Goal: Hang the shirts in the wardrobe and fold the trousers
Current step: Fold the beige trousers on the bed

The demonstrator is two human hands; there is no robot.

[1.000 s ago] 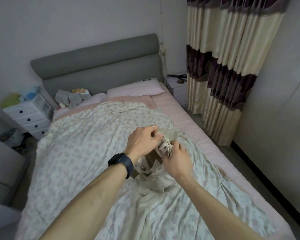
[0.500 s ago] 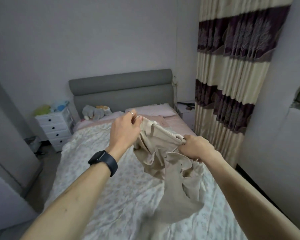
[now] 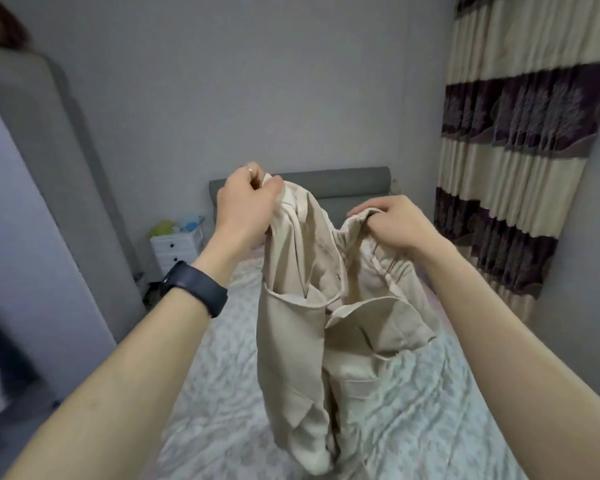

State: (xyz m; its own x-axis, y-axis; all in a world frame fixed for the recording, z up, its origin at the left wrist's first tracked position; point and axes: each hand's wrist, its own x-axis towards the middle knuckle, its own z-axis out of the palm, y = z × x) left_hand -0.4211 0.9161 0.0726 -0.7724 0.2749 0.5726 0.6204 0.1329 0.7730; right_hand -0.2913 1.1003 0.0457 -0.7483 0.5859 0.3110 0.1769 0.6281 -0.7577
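Holding up a pair of beige woven trousers (image 3: pixel 293 348) by the waistband in the head view, we are starting the folding step, judging by the pockets and belt loops showing. Our left hand (image 3: pixel 246 202) is pinching one end of the waistband between curled fingers and thumb. Our right hand (image 3: pixel 394 221) is gripping the other end, fingers hooked over the gathered edge. The trousers are hanging down from both hands, legs bunched together above the near part of the pale floral quilted bed (image 3: pixel 430 410); their lower end is running out of view. Next we are likely needing to shake the legs straight, match the seams, and lay them flat on the quilt.
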